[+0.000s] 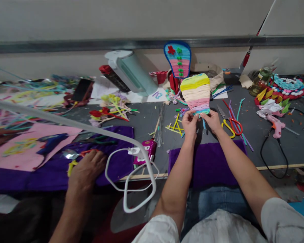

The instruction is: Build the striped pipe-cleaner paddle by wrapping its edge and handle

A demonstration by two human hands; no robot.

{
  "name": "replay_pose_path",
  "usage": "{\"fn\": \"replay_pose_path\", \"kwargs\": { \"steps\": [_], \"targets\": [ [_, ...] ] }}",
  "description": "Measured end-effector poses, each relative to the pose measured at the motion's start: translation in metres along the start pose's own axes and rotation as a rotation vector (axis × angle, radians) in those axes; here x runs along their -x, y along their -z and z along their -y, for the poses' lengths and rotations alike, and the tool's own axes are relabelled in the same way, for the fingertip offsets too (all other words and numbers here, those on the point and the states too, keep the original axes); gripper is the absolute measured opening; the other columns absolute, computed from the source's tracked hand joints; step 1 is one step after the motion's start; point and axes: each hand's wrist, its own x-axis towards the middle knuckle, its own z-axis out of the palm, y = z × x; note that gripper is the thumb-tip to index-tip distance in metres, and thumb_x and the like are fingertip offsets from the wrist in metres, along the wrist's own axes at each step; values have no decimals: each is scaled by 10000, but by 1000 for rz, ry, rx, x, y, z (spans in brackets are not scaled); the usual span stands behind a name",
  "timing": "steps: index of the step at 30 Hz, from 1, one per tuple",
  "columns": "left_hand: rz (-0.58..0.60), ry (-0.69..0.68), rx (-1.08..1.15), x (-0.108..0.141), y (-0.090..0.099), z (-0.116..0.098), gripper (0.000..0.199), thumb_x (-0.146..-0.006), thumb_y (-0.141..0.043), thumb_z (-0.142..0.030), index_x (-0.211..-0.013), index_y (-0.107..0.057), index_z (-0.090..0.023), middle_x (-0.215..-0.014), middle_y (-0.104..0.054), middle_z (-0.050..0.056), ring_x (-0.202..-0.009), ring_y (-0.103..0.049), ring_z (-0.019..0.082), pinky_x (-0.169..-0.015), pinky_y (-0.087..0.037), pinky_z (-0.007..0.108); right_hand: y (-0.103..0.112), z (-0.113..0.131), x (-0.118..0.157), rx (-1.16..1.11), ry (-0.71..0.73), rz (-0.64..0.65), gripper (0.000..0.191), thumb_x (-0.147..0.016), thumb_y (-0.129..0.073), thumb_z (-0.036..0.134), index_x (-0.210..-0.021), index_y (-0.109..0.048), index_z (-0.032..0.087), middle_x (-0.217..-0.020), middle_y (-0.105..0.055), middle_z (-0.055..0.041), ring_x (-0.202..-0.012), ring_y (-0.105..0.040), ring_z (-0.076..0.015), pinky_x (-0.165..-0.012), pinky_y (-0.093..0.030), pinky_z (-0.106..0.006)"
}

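My left hand [190,123] and my right hand [212,122] pinch the narrow lower end of a striped craft panel [196,91], banded yellow, cream, pink and blue. The panel is held upright, its wide yellow end away from me. A short light blue fuzzy stem [204,125] hangs below it between my hands. Just right of my right hand lie scissors with red and yellow handles [235,126]. Yellow stem pieces [176,126] lie left of my left hand. Behind the panel stands a similar finished-looking panel with a blue edge [177,60].
A co-worker's hand [88,167] rests on purple cloth [119,135] at the left. A white cable [131,190] loops beside a pink power strip [148,152]. A pale blue jug [136,72] stands behind. At the right are a pink glue gun [276,125] and a glass jar [260,82].
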Motion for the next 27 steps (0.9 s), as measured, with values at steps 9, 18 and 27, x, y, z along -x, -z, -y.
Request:
{"fn": "replay_pose_path", "kwargs": {
  "steps": [9,18,27],
  "targets": [
    [-160,83,46,-6,6,4,357,-544,-840,-359,-758,-642,-153,-698,-606,-10,-609,-560,97,-600,-518,244,0,-3,-1,-58,-46,-22,280,-644,-720,410,-765,-686,160,-683,-648,17,-598,-501,-105,-596,-431,-241],
    [-174,208,237,-7,6,9,400,-499,-869,-356,-746,-629,-154,-675,-618,-20,-619,-588,103,-659,-544,284,-4,-6,-2,-230,-225,-80,332,-561,-773,436,-713,-642,170,-601,-607,39,-499,-429,-72,-484,-349,-215],
    [-138,437,268,-11,13,8,160,-707,-755,-170,-746,-601,-151,-694,-645,1,-656,-638,95,-783,-544,273,-4,-10,-2,-291,-298,-53,349,-543,-791,420,-742,-646,173,-640,-643,18,-547,-519,-98,-518,-406,-229]
  ]
}}
